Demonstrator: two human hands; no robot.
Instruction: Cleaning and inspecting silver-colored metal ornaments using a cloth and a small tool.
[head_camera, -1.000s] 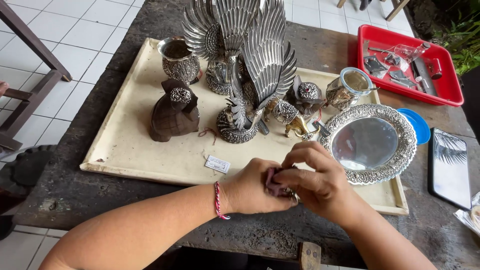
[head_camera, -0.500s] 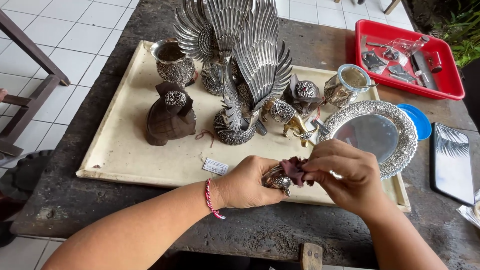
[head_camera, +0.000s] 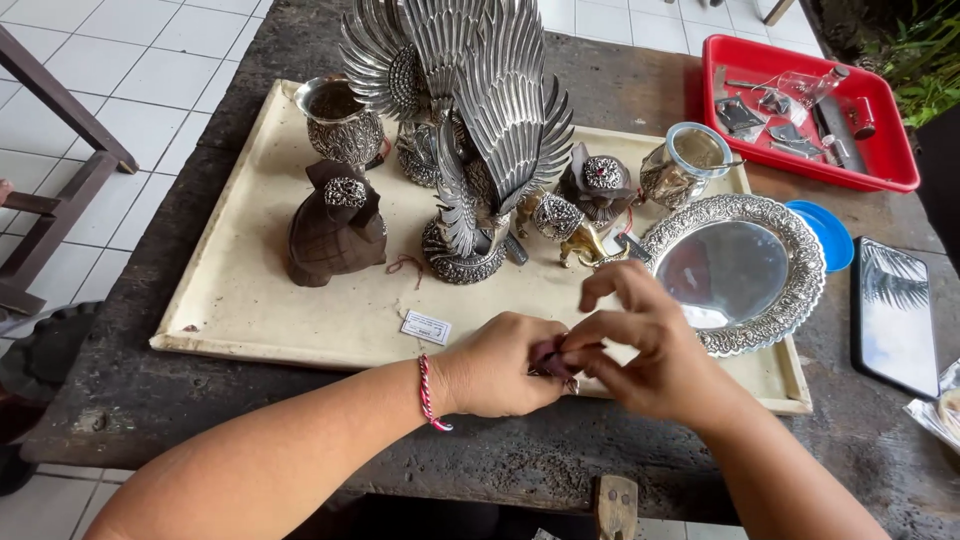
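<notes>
Both hands' fingers (head_camera: 600, 335) around small dark purplish piece (head_camera: 548, 355), near embossed silver plate (head_camera: 800, 250).

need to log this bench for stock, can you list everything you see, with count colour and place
board: 1, cream, on the dark table
winged bird figures: 2, silver, board centre and rear
cup: 1, silver, board rear left
carved figure: 1, dark brown, board left
small ornate pieces: a few, silver and gold, right of the birds
glass jar: 1, clear with silver base, board rear right
round tray: 1, silver, board right
label: 1, white, board front
red tray: 1, holding small tools, table rear right
lid: 1, blue, beside the round tray
phone: 1, black, table right
left hand: grip on a small dark piece
right hand: fingers on the same piece
</notes>
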